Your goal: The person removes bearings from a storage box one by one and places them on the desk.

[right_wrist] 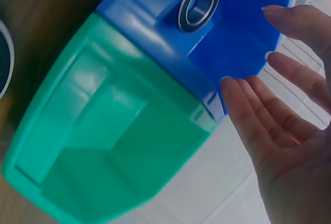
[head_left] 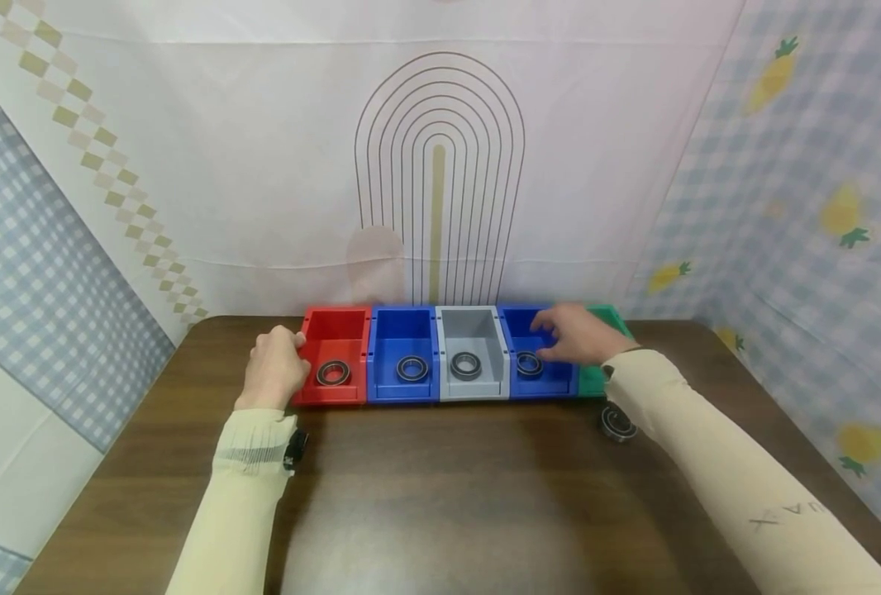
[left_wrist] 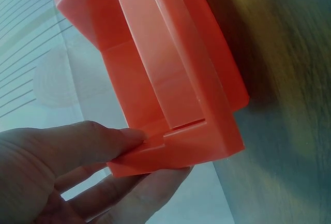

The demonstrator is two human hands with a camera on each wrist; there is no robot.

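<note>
My left hand (head_left: 273, 368) pinches the left wall of the red bin (left_wrist: 178, 94), thumb inside and fingers outside. At the other end of the row, my right hand (head_left: 578, 332) hovers over the right blue bin (head_left: 540, 318), its fingers parted and nothing between them. A ball bearing (right_wrist: 199, 5) lies in that blue bin near its front. The green bin (right_wrist: 103, 125) beside it shows no bearing in the right wrist view. Single bearings also lie in the red bin, the left blue bin (head_left: 403, 326) and the grey bin (head_left: 472, 322).
Another bearing (head_left: 618, 422) lies on the wooden table (head_left: 426, 496) in front of the green bin, close to my right sleeve. The bins stand side by side near the table's back edge, with a patterned cloth (head_left: 277, 165) hanging behind them.
</note>
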